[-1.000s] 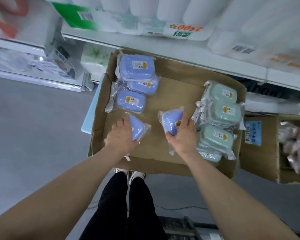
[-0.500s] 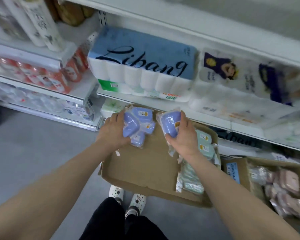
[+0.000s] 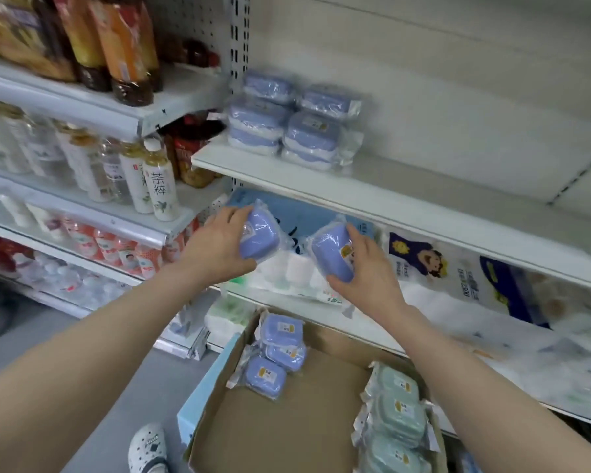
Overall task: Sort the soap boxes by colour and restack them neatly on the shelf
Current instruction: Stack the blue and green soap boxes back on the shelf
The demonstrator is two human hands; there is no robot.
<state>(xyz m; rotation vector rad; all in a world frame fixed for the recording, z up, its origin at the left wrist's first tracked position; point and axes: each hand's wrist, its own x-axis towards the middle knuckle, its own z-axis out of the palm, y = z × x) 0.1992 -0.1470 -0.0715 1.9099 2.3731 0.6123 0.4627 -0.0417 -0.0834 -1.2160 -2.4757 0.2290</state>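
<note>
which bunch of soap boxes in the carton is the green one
The green soap boxes piled along the right side of the carton. The other bunch, the blue soap boxes, sits in its far left corner.

2 soap-box stacks (image 3: 289, 126) on shelf (image 3: 406, 196); carton (image 3: 287, 421) below

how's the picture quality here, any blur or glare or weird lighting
Head view: soft throughout, smear worst on the bottles at upper left; head view: the yellow label on the soap box in the right hand is unreadable; head view: flat, even light, mild sheen on the wrapped soap boxes on the shelf, no hard shadows.
</note>
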